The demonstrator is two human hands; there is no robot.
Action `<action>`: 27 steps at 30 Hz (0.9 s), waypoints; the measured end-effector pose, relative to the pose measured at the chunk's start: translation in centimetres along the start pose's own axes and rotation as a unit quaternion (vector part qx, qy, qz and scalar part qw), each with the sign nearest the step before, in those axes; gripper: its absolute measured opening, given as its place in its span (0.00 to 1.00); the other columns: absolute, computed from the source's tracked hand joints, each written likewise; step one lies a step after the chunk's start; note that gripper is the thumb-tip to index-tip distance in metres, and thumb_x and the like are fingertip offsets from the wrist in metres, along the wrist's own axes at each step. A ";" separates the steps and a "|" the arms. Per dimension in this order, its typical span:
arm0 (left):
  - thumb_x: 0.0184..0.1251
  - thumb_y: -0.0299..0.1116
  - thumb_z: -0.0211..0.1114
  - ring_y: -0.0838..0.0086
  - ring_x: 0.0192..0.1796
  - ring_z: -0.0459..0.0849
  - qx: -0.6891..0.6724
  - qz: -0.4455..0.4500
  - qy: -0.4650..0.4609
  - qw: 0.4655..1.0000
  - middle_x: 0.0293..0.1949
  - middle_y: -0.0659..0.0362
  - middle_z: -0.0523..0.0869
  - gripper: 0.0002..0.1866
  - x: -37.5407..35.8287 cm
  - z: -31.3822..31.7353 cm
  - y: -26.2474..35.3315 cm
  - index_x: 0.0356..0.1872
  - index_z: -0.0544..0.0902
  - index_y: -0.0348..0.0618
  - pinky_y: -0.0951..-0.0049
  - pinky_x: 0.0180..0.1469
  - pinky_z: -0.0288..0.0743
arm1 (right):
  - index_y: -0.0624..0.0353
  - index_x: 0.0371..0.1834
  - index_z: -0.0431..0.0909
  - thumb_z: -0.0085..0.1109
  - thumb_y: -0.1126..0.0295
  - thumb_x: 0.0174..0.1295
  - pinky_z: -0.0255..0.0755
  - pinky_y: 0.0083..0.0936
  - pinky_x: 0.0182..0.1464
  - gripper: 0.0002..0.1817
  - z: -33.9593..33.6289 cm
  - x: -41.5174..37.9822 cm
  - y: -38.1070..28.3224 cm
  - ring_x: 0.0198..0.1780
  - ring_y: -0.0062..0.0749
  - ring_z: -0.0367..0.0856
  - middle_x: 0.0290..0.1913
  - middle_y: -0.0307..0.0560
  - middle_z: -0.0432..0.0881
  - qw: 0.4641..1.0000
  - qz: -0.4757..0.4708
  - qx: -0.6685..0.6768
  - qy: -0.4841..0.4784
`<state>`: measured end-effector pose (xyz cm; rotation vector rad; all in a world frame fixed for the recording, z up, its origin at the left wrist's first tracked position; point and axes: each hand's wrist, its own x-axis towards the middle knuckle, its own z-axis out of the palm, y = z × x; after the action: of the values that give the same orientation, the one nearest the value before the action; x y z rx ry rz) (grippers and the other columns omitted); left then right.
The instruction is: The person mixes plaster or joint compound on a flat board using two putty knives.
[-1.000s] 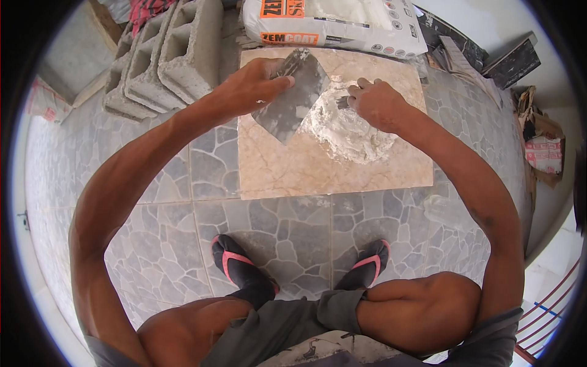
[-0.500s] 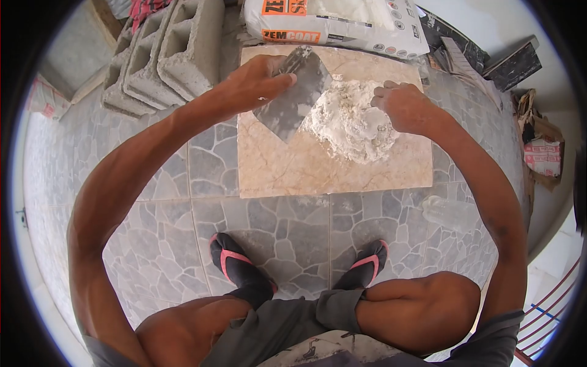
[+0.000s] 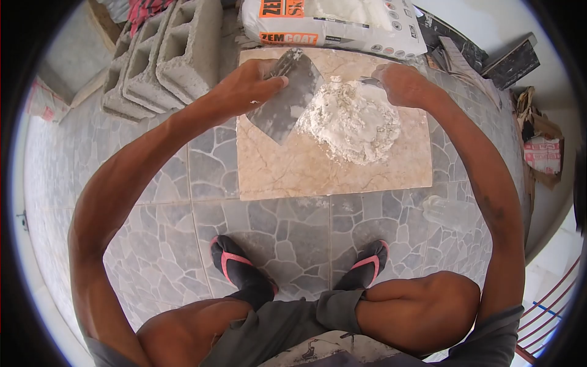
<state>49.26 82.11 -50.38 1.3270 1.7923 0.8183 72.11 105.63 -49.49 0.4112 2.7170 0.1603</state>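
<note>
A mound of white powdery material (image 3: 354, 122) lies on a beige marbled tile board (image 3: 275, 174). My left hand (image 3: 260, 82) grips a flat grey metal plate (image 3: 284, 101), thumb on its face; the plate is tilted, its right edge against the mound's left side. At the mound's upper right, my right hand (image 3: 403, 84) is closed around a small tool with a thin grey metal blade (image 3: 370, 81). The blade points left over the mound's top edge, and the handle is hidden in my fist.
Behind the board lies a white bag with orange labels (image 3: 342, 30). Concrete hollow blocks (image 3: 189, 55) stand at upper left. Dark boards (image 3: 510, 64) lean at upper right. A clear plastic bottle (image 3: 449, 211) is on the patterned floor (image 3: 153, 244) at right.
My right hand has moved up, off the mound's right side, and the tool's blade now shows. My left hand and the plate have shifted slightly left. The mound looks more gathered.
</note>
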 end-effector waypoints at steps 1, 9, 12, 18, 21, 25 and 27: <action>0.71 0.41 0.56 0.83 0.26 0.67 -0.001 0.004 -0.001 1.000 0.23 0.67 0.72 0.15 0.1 0.0 -0.2 0.36 0.78 0.36 0.75 0.28 0.60 | 0.67 0.36 0.81 0.58 0.77 0.48 0.76 0.45 0.45 0.11 0.1 0.2 0.9 0.42 0.55 0.83 0.37 0.62 0.83 1.000 0.020 -0.002 0.008; 0.70 0.40 0.57 0.79 0.21 0.71 -0.013 0.009 0.005 1.000 0.19 0.65 0.73 0.15 0.1 0.0 -0.3 0.38 0.80 0.36 0.71 0.25 0.64 | 0.71 0.38 0.81 0.57 0.65 0.62 0.74 0.47 0.47 0.15 5.3 -1.5 6.5 0.44 0.61 0.82 0.38 0.70 0.82 0.979 0.144 0.140 0.034; 0.70 0.41 0.57 0.80 0.22 0.71 -0.025 0.015 0.005 1.000 0.19 0.65 0.73 0.15 0.3 0.5 -0.4 0.39 0.80 0.36 0.71 0.25 0.64 | 0.70 0.41 0.81 0.57 0.63 0.64 0.73 0.46 0.47 0.16 5.5 -1.5 6.1 0.44 0.61 0.82 0.39 0.70 0.82 0.971 0.159 0.176 0.025; 0.70 0.41 0.57 0.80 0.22 0.71 -0.009 0.005 0.002 1.000 0.19 0.65 0.74 0.16 0.5 0.7 -0.3 0.41 0.81 0.36 0.72 0.26 0.65 | 0.69 0.48 0.78 0.55 0.66 0.66 0.72 0.44 0.48 0.16 3.7 -1.5 4.0 0.42 0.59 0.81 0.36 0.66 0.81 0.983 0.092 0.155 -0.041; 0.70 0.42 0.57 0.79 0.22 0.71 -0.015 0.010 0.001 1.000 0.19 0.65 0.73 0.16 0.8 1.0 -0.5 0.41 0.81 0.36 0.71 0.26 0.65 | 0.69 0.48 0.78 0.55 0.67 0.66 0.73 0.45 0.48 0.15 2.8 -2.9 1.6 0.41 0.59 0.81 0.35 0.65 0.81 0.991 0.039 0.115 -0.052; 0.70 0.41 0.57 0.80 0.22 0.71 0.020 -0.010 -0.014 1.000 0.19 0.65 0.73 0.15 0.6 0.7 0.3 0.39 0.80 0.37 0.71 0.25 0.63 | 0.66 0.48 0.80 0.57 0.70 0.64 0.74 0.47 0.46 0.13 3.2 -4.8 0.4 0.43 0.57 0.83 0.38 0.64 0.83 0.988 0.014 0.153 -0.008; 0.71 0.41 0.57 0.80 0.21 0.70 0.001 -0.007 -0.005 1.000 0.19 0.65 0.73 0.15 0.5 0.9 0.0 0.38 0.80 0.37 0.71 0.25 0.63 | 0.68 0.47 0.79 0.58 0.70 0.64 0.74 0.46 0.45 0.13 1.3 -6.4 0.3 0.43 0.56 0.83 0.36 0.64 0.83 0.974 0.106 0.200 0.015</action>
<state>49.93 82.67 -50.98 1.3151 1.7937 0.8020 78.31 104.05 -48.31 0.8199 2.7230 -0.3343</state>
